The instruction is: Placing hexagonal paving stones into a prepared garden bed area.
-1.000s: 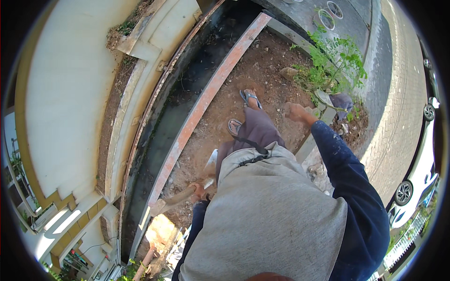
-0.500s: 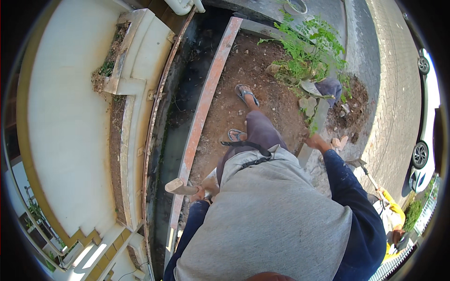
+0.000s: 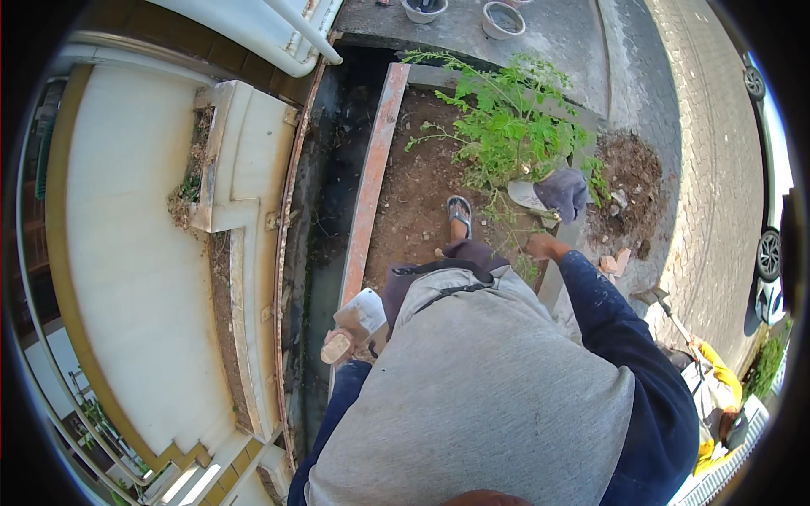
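My left hand (image 3: 359, 357), low at my left side, is closed round a wooden-handled tool (image 3: 361, 312) with a broad flat metal blade. Its handle end (image 3: 337, 346) points up toward me; most of my fingers are hidden behind it. My right hand (image 3: 546, 246) reaches forward to the right, fingers closed over the bed's right edge. Thin green stems run beside that fist, and it appears to grip one, though the contact is small. The leafy green plant (image 3: 510, 110) spreads over the soil ahead. A cap (image 3: 527, 196) and a dark grey cloth (image 3: 565, 194) lie at its base.
A water-filled drain (image 3: 325, 253) runs left of the reddish kerb (image 3: 371, 181), beside a cream wall (image 3: 139, 244). Loose soil (image 3: 629, 177) and broken brick (image 3: 616, 262) lie right. Tubs (image 3: 504, 20) stand ahead. Another person (image 3: 709, 388) works behind right with a long-handled tool (image 3: 662, 305).
My view has shifted forward. The tool in my left hand has turned, so its blade now shows. The plant sits farther left, its stems nearer my right hand. One foot has gone out of sight.
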`<act>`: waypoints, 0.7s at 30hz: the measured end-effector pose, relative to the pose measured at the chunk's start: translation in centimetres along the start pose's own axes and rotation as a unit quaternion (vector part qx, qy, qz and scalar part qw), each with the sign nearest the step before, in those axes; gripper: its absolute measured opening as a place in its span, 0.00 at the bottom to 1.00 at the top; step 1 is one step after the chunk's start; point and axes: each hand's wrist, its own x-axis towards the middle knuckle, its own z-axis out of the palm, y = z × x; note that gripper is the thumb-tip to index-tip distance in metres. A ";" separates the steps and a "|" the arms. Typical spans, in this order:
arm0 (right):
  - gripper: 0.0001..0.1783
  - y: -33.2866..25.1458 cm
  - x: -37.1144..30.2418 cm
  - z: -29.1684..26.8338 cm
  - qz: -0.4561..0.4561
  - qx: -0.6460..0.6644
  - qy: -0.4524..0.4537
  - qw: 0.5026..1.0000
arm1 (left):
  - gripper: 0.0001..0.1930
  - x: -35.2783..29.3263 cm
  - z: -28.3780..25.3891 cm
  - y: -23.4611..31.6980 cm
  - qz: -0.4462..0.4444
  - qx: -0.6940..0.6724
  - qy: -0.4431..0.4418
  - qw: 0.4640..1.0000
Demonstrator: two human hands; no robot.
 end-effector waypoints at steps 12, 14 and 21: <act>0.21 1.8 -6.1 1.0 0.259 0.378 0.114 0.881 | 0.09 5.8 15.3 -0.5 -0.078 0.206 -0.018 0.975; 0.21 -1.3 -6.4 2.9 0.313 0.538 0.177 0.762 | 0.09 6.4 17.9 0.2 -0.093 0.241 -0.015 0.966; 0.17 -10.6 -7.3 14.9 0.349 0.544 0.267 0.715 | 0.09 11.8 28.7 1.1 -0.170 0.379 -0.033 0.909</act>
